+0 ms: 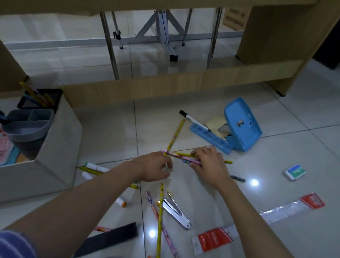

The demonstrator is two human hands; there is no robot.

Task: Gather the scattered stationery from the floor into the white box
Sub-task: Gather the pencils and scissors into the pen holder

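The white box (61, 151) stands on the floor at the left, with a grey tray, a black pen cup of pencils and a pink book inside. At mid-floor my right hand (208, 165) grips a bundle of pencils (180, 156), and my left hand (155, 168) pinches the bundle's left end. A yellow pencil (175, 135) lies just beyond them. More pencils (159, 225), white markers (97, 167), a metal stapler (176, 211), a ruler (292, 211) in its sleeve, an eraser (295, 172) and a black marker (194, 120) lie scattered around.
A blue hole punch (244, 124) and a blue ice-cube-like tray (210, 138) sit to the right behind my hands. A wooden desk rail (168, 88) crosses the floor beyond. A black flat strip (109, 237) lies near my left forearm.
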